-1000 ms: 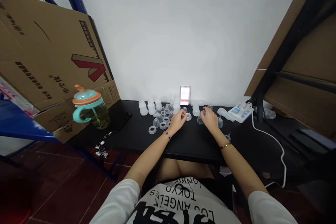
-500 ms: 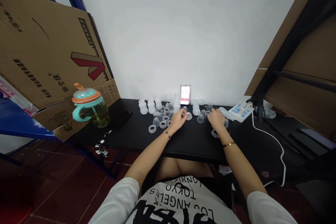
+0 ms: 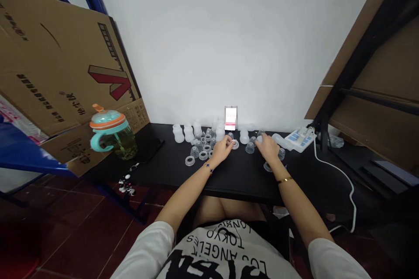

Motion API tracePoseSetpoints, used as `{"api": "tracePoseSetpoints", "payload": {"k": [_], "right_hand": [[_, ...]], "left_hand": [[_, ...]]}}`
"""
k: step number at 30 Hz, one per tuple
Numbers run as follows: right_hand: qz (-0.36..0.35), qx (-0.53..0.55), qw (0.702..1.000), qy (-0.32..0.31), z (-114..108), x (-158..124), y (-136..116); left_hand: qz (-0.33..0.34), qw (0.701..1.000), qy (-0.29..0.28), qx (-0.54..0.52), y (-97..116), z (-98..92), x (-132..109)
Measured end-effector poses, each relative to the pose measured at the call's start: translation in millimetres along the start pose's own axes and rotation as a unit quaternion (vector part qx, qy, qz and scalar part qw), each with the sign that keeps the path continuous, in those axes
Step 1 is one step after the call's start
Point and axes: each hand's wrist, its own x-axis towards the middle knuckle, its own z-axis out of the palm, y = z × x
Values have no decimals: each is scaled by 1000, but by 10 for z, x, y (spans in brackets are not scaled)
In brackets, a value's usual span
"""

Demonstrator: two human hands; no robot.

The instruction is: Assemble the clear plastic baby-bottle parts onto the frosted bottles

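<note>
Ring partly behind left grip

Bottles: milky plastic, smooth, soft sheen. Caps: clear plastic, glossy. Rings: translucent pale plastic, smooth. Table: black, smooth, mostly matt; material unclear. Box: brown cardboard, matt. Jug: see-through, glossy body; glass or plastic cannot be told. Bangle: gold-coloured metal, shiny. Shirt: cloth, matt. Power strip: smooth white plastic. Floor: smooth tile, faint gloss.
</note>
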Motion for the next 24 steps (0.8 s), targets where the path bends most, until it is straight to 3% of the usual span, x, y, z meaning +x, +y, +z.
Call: {"api": "tracePoseSetpoints", "payload": {"k": [5,11,14,18,24], "right_hand": [[-23,94,992,85,-57,-30,-71],[-94,301,937,152,-52,-57,-163],[-114,366,916,118,0,-90,-208],[-129,430,893,25,76,-144,-290],[-185,475,857,-71,187,-183,-374]], "left_hand": [[1,1000,-6,-9,29,-22,-7],[-5,998,-28,-59,28,-28,-12],[-10,995,-38,-90,22,-24,-15],[-18,993,-41,-109,11,-13,-14],[-13,994,-34,-107,-7,-16,-4]]}}
